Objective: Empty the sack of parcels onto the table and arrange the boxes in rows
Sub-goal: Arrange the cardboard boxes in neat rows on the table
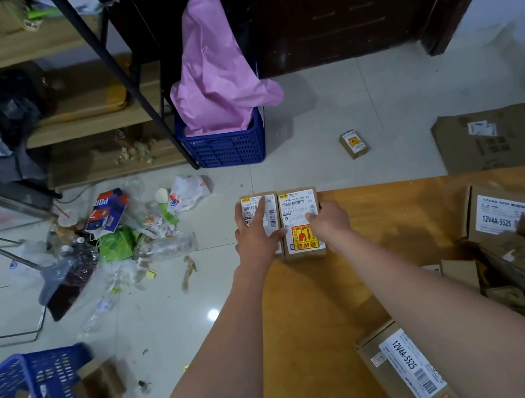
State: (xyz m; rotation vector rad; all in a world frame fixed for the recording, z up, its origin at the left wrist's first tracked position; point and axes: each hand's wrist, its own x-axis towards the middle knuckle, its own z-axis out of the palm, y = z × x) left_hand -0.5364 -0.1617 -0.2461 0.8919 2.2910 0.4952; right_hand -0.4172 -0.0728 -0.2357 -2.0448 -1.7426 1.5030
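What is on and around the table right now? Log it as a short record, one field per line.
table: wooden top, far left corner in use
row started: two labelled boxes side by side at that corner, touching
left box: under the left hand, fingers flat on its label
right box: with yellow and red sticker, right hand at its right edge
unsorted pile: cardboard boxes heaped at the table's right
stray box: one small parcel on the floor
floor litter: rubbish left of the table

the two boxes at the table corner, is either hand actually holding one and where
Neither is lifted. The left hand rests flat on the left box; the right hand grips the right box at its right edge.
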